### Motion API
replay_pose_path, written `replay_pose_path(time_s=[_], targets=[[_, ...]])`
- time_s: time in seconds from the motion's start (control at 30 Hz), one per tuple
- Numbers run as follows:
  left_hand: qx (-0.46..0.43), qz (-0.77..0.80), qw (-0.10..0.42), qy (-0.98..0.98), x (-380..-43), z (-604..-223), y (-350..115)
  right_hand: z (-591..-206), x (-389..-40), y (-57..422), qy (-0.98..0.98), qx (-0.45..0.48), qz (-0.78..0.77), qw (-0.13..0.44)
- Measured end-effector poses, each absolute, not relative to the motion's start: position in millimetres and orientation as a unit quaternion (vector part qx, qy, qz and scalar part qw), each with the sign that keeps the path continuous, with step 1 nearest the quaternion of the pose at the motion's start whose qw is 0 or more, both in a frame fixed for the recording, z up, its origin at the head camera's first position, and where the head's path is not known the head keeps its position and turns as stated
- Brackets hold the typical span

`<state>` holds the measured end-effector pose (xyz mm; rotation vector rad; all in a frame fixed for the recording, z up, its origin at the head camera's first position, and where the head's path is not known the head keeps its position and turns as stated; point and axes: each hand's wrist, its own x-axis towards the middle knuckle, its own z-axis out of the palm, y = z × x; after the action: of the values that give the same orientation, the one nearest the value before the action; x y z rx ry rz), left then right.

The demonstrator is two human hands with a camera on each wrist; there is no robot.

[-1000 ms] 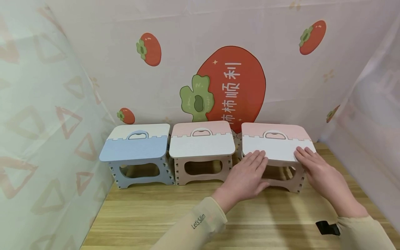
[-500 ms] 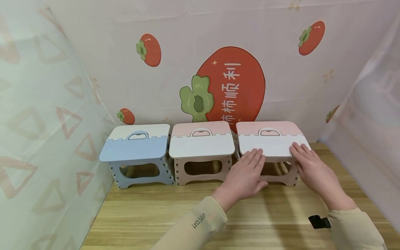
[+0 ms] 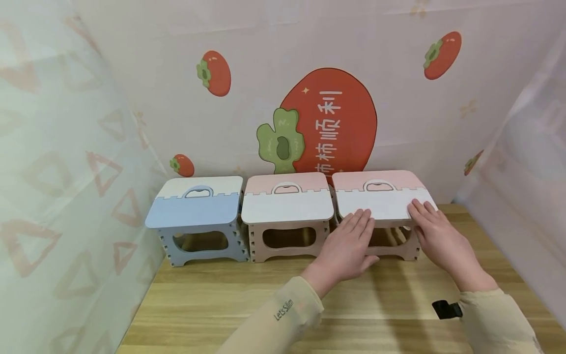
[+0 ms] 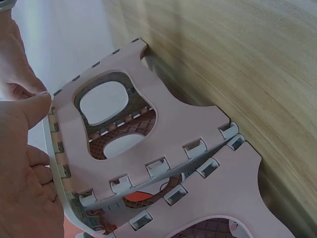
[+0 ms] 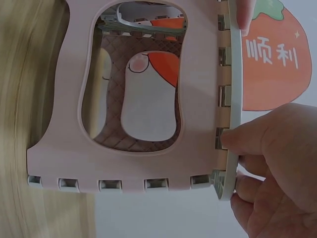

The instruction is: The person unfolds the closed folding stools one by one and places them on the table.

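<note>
A pink-and-white folding stool [image 3: 380,204] stands at the right end of a row of three. In the head view my left hand [image 3: 345,248] lies with straight fingers over the left front of its white top, the thumb pointing out to the right. My right hand [image 3: 442,238] is at the right front corner. Seen from the right wrist, its thumb [image 5: 247,136] presses the front edge from below while the other fingers stay on the upper side. The left wrist view shows the stool's pink side panel [image 4: 173,124] beside the left thumb [image 4: 32,106].
Close to its left stands a second pink-and-white stool [image 3: 287,206], then a blue-and-white stool [image 3: 194,209]. All three stand on a wood-grain tabletop [image 3: 212,305], near a white backdrop [image 3: 376,44] printed with persimmons. White sheets hang at both sides.
The right-hand stool has slid left and slightly back, up to the middle stool. My right hand has moved along with it; the left hand has shifted only a little.
</note>
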<state>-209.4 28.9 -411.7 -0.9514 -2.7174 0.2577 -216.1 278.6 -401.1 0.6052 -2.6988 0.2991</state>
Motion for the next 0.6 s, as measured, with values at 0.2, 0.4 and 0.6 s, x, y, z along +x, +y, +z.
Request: replay_pose_path(time_s=[0.2,0.4,0.6], targets=[[-0.325,0.087,0.118,-0.934,-215,-415,27,-399,-222,276,-0.958,0.211,0.109,0.163],[-0.327,0.076,0.097,-0.937,-214,-417,22,-400,-226,273,-0.961,0.203,0.127,0.141],[-0.336,0.047,0.079,-0.937,-204,-417,10,-403,-228,272,-0.959,0.197,0.131,0.153]])
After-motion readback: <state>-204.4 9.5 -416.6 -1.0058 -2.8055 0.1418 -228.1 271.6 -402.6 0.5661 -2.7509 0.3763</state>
